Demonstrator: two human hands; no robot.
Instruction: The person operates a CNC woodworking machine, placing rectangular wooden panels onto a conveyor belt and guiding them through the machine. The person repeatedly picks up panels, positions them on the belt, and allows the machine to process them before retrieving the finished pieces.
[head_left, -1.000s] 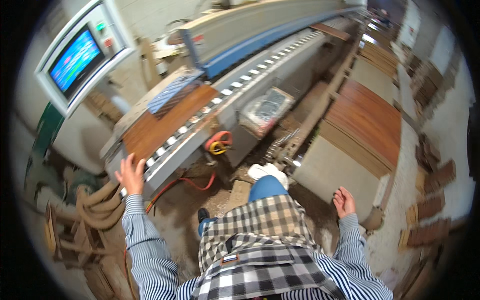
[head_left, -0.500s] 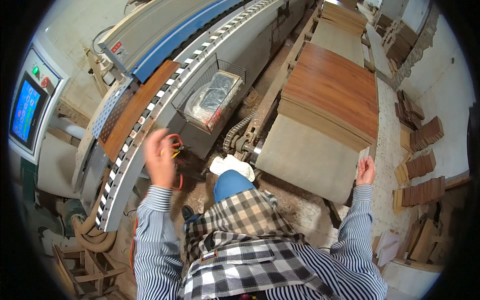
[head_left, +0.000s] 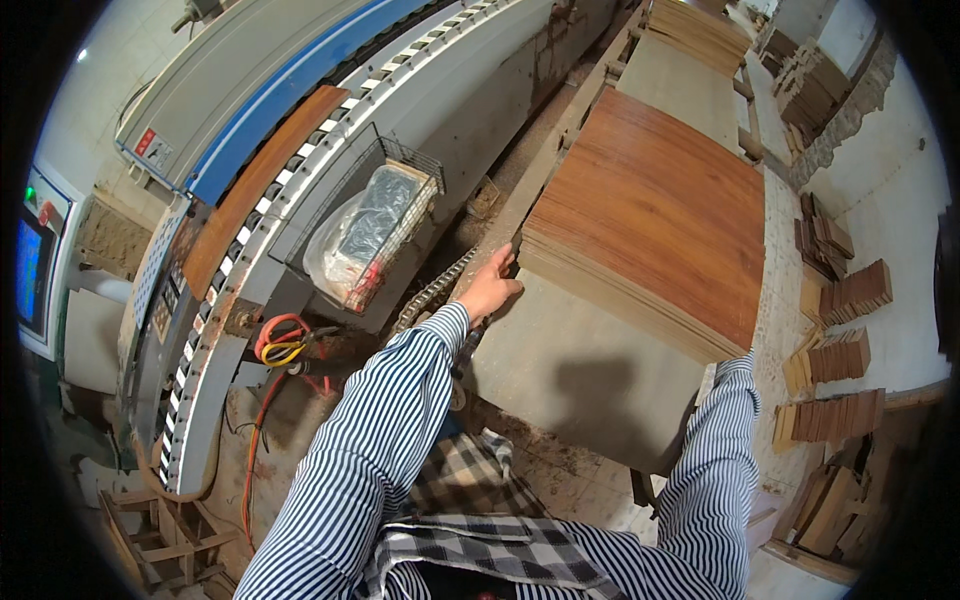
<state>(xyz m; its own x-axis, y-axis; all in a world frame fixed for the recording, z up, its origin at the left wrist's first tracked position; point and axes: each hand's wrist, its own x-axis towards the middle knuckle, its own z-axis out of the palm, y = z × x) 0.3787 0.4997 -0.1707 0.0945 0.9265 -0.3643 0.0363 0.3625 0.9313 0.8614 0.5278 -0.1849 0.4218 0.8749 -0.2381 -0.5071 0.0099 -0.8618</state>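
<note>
A stack of wood boards [head_left: 650,220] with a reddish-brown top face lies to my right on a grey base board [head_left: 590,350]. My left hand [head_left: 490,287] is at the stack's near left corner, fingers stretched out and apart, with nothing held. Whether its fingertips touch the boards I cannot tell. My right forearm reaches to the near right corner of the stack, where the boards hide the hand. On the left, a long brown board [head_left: 255,195] lies along the blue and grey machine [head_left: 270,110], beside its black-and-white track.
A wire basket [head_left: 375,225] with plastic-wrapped contents hangs on the machine's side. Orange and yellow cables [head_left: 282,340] hang below it. A control screen [head_left: 35,265] stands far left. Small board stacks [head_left: 855,295] lean by the right wall; another board stack [head_left: 700,30] lies farther back.
My left hand has swung right, from beside the machine to the stack's left corner. My right hand has gone forward behind the right corner. The board in the machine has slid slightly farther away.
</note>
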